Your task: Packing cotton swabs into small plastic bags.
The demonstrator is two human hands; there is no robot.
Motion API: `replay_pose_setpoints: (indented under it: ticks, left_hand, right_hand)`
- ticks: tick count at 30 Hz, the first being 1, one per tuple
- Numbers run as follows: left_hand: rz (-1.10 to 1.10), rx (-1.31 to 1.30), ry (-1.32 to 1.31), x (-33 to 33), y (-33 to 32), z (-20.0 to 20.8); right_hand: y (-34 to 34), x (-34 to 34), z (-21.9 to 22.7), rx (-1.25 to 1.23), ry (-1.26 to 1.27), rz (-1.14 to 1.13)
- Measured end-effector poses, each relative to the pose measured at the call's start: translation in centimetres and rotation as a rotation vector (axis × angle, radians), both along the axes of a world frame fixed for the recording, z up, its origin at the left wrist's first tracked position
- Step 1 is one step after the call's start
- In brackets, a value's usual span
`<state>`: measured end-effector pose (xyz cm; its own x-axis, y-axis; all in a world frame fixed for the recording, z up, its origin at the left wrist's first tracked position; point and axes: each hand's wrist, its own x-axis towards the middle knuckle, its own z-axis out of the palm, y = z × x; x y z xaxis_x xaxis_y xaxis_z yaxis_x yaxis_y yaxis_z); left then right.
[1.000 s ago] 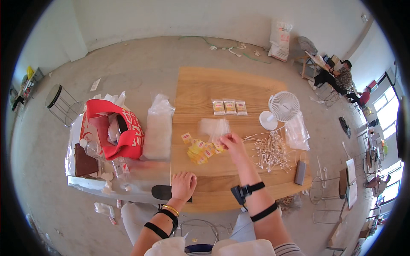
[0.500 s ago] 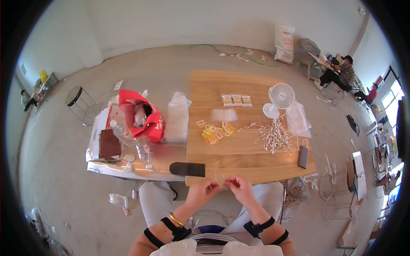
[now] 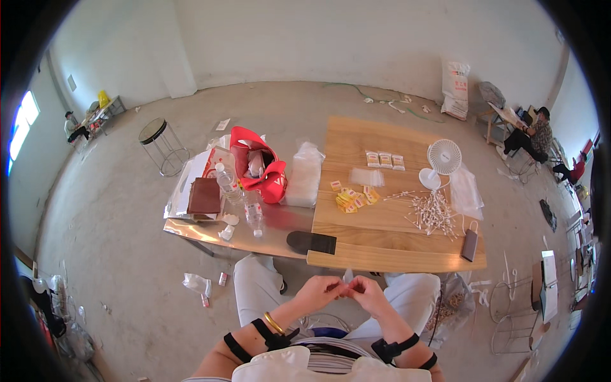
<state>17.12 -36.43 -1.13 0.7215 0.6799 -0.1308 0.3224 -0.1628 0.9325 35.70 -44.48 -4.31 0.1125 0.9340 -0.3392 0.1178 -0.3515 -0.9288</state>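
Note:
My left hand (image 3: 322,292) and my right hand (image 3: 368,295) meet just off the table's near edge, above my lap. Both are closed in a pinch on a small clear plastic bag (image 3: 348,275), whose upper part sticks up between them; the rest is hidden by my fingers. On the wooden tabletop (image 3: 382,239) beyond lie yellow paper packets (image 3: 352,200), a stack of small clear bags (image 3: 367,177) and a loose heap of cotton swabs (image 3: 434,214). Three filled packs (image 3: 385,160) lie in a row farther back.
A white fan (image 3: 443,157), a grey power bank (image 3: 470,245) and clear plastic bags (image 3: 466,192) occupy the right side. Leftward are a black flat object (image 3: 312,242), a red bag (image 3: 273,181), water bottles (image 3: 253,215) and a brown notebook (image 3: 205,195). Other people sit at distant tables.
My view has swung left, so the scene sits farther right. My hands have drawn closer together, and the small bag between them now looks narrower.

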Motion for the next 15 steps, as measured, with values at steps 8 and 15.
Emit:
replay_pose_setpoints:
  ticks: [8, 15]
  left_hand:
    - [-0.07, 0.447, 0.333, -1.7, 0.0, 1.1]
    - [-0.022, 0.769, -0.035, -0.4, 0.6, 1.7]
  right_hand:
    - [-0.6, -0.2, 2.4, 0.034, -0.221, -0.012]
    - [1.0, -2.3, 1.7, 0.112, 0.272, -0.173]
